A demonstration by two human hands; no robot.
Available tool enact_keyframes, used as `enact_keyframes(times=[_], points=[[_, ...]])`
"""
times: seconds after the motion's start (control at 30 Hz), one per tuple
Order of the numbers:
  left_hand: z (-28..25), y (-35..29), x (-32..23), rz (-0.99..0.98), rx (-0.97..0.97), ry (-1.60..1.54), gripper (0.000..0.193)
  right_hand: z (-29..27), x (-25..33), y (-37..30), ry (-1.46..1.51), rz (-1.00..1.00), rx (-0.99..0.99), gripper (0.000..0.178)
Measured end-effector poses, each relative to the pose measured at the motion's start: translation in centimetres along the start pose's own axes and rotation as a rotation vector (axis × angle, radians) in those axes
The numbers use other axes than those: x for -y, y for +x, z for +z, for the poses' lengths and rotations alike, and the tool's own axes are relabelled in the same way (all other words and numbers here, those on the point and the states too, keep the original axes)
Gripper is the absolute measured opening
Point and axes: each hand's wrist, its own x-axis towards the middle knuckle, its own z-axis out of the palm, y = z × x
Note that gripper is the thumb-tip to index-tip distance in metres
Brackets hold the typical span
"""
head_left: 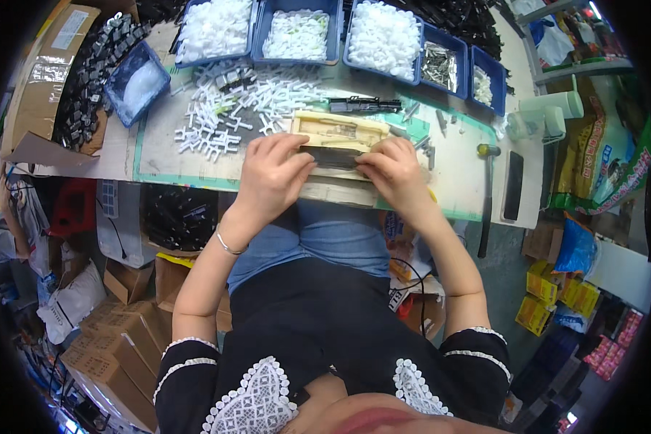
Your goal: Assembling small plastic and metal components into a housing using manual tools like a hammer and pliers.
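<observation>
Both my hands meet over the near edge of the workbench, at a cream-yellow block with a hollowed middle [375,131]. Between them lies a dark, long, narrow plastic part [333,158], just on the near side of the hollow. My left hand [273,170] pinches the part's left end, thumb against fingers. At the other end my right hand [394,168] grips it the same way. Beyond the block rests a black plastic assembly [365,105]. White Y-shaped plastic pieces [213,123] are heaped to the left of the block.
Blue bins of white parts [383,42] and a blue bin of metal pieces [441,66] line the back. A smaller blue bin [137,87] and a carton of black parts [43,87] stand left. A hammer [488,181] and a phone [513,186] lie right.
</observation>
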Motion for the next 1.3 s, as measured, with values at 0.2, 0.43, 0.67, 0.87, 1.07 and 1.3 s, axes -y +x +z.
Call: enact_keyframes(times=[0.2, 0.43, 0.67, 0.87, 1.07, 1.3], points=[[0.3, -2.0, -0.6, -0.004, 0.014, 0.081, 0.017, 1.2, 1.7, -0.3, -0.071, -0.005, 0.043, 0.011], [-2.2, -1.2, 2.8, -0.194, -0.131, 0.073, 0.026, 0.3, 2.4, 1.1, -0.12, 0.055, 0.22, 0.007], [-3.0, 3.0, 9.6, -0.342, -0.119, 0.403, 0.029, -2.3, 4.2, 4.9, -0.123, 0.132, 0.508, 0.014], [-2.5, 3.4, 10.1, -0.397, -0.103, 0.334, 0.027, 1.6, 3.3, 9.1, 0.073, 0.061, 0.213, 0.019], [-3.7, 2.6, 10.2, -0.337, 0.004, 0.145, 0.021, 8.8, 3.1, 13.0, -0.012, -0.2, 0.006, 0.033], [-4.2, 1.7, 9.2, -0.32, 0.032, 0.151, 0.025, 9.6, 3.2, 12.8, 0.04, -0.212, 0.106, 0.032]])
